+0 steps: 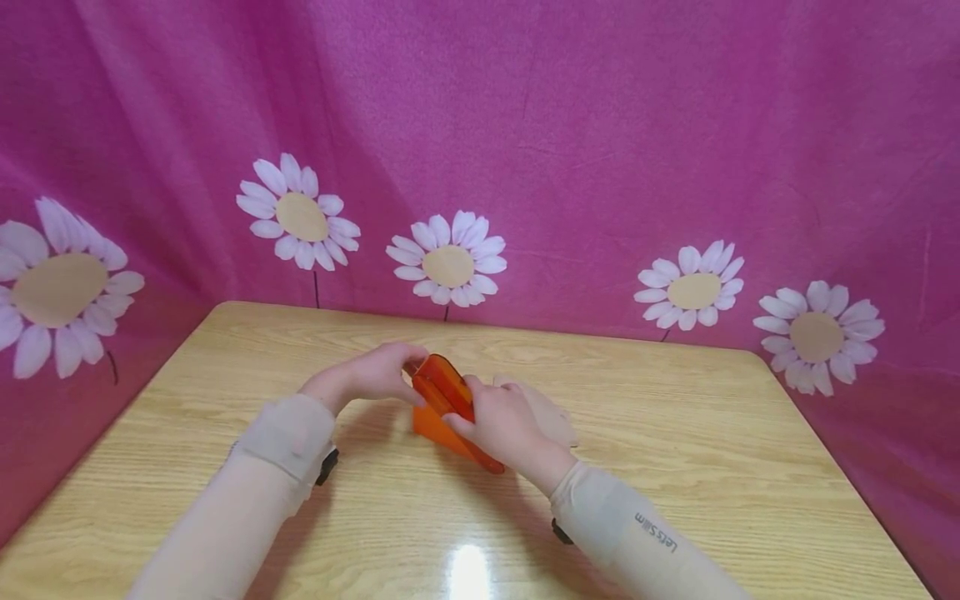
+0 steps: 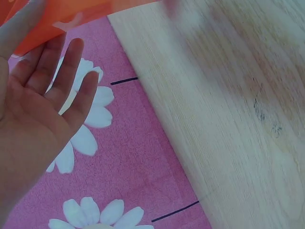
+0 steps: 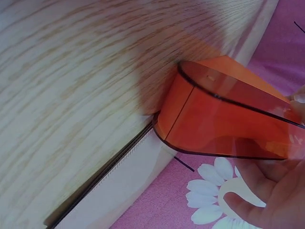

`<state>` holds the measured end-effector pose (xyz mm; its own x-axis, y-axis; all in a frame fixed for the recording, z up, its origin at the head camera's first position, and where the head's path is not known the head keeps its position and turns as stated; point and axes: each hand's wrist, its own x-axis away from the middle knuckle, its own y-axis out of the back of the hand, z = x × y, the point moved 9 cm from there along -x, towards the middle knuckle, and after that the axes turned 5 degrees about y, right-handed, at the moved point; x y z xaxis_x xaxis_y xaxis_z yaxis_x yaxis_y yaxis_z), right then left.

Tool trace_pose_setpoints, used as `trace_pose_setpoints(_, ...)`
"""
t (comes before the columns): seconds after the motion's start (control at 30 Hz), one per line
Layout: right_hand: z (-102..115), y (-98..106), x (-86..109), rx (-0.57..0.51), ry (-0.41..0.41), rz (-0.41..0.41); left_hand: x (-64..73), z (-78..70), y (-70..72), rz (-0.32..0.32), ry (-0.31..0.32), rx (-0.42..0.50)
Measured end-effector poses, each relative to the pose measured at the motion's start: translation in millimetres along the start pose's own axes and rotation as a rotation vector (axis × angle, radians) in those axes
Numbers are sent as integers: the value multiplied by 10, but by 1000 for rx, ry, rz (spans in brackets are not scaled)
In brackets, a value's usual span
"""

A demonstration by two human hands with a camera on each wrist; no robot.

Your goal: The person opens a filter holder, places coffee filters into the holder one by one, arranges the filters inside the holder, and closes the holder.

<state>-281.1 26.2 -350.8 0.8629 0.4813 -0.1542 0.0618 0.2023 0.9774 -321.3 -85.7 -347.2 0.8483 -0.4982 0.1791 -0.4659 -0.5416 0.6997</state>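
An orange see-through plastic piece [image 1: 442, 387] with rounded, dark-edged ends is held at an angle over the table, between both hands. My left hand [image 1: 382, 372] pinches its far end, with the thumb across the orange plastic [image 2: 81, 19] in the left wrist view. My right hand [image 1: 506, 421] grips its nearer side, fingers beneath and thumb on top. In the right wrist view the orange plastic [image 3: 219, 119] looks like a hollow, rounded shell. A pale flat thing [image 1: 552, 414] shows just beyond my right hand; its kind is unclear.
The wooden table [image 1: 675, 467] carries the work. A pink curtain [image 1: 570, 167] printed with white daisies hangs behind and at both sides. Another view of a pale piece [image 3: 114, 186] with a dark, toothed edge lies below the orange plastic in the right wrist view.
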Motion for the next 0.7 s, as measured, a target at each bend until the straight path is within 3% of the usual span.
trace_pose_setpoints(0.23, -8, -2, -22, -2, 22, 33, -8, -50, 17, -22, -27, -107)
trace_pose_setpoints(0.47, -112, -3, -68, -109, -53, 211, -12, -69, 13, -28, -29, -137)
trace_pose_setpoints(0.7, -30, 195, -190, -219, -29, 151, -11, -67, 14, -18, -39, -131)
